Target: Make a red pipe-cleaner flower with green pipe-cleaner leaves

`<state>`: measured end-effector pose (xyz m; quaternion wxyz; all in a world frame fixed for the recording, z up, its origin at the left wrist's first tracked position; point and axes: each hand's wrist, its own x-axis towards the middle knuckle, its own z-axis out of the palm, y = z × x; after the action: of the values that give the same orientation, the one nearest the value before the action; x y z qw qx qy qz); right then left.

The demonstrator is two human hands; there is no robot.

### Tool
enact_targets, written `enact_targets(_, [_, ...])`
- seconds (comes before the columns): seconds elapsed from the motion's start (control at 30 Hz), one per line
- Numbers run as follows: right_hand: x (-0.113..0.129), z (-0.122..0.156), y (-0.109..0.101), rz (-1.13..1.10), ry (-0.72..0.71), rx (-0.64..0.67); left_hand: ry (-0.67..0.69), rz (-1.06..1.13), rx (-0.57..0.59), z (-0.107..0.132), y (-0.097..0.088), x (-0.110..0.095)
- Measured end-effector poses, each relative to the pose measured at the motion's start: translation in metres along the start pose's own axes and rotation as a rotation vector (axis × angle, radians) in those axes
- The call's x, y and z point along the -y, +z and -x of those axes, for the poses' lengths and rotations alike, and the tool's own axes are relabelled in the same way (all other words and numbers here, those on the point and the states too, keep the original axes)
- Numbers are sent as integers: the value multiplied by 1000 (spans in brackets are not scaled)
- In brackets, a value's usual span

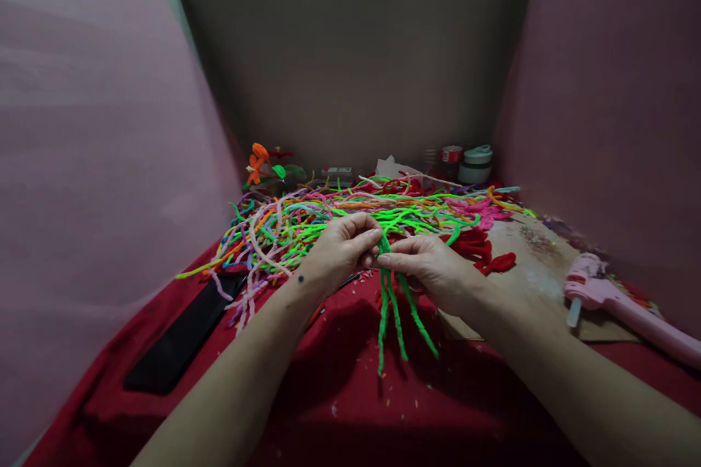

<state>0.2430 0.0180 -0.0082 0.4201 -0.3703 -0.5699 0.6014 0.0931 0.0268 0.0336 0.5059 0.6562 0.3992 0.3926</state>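
My left hand [342, 248] and my right hand [430, 266] meet over a red cloth [339, 394], fingers pinched together on a small bunch of bright green pipe cleaners [397, 314]. The green stems hang down from the pinch toward me in several strands. Just behind my hands lies a wide heap of pipe cleaners [307, 222] in green, pink, orange and blue.
A pink glue gun [607, 299] rests on a brown board [526, 270] at the right. Red petal shapes [487, 252] lie beside the heap. A black flat object [186, 336] lies at the left. An orange pipe-cleaner flower [257, 163] and small jars [474, 163] stand at the back.
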Motion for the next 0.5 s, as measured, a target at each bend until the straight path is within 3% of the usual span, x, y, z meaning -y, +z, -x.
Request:
enact_targets(0.13, [5, 1, -1, -63, 34, 48, 111, -45, -53, -3, 2, 4])
enact_targets(0.3, [3, 0, 1, -78, -4, -39, -61, 185, 68, -6, 3, 14])
enact_targets(0.5, [-8, 2, 6, -37, 63, -56, -52, 73, -64, -11, -4, 20])
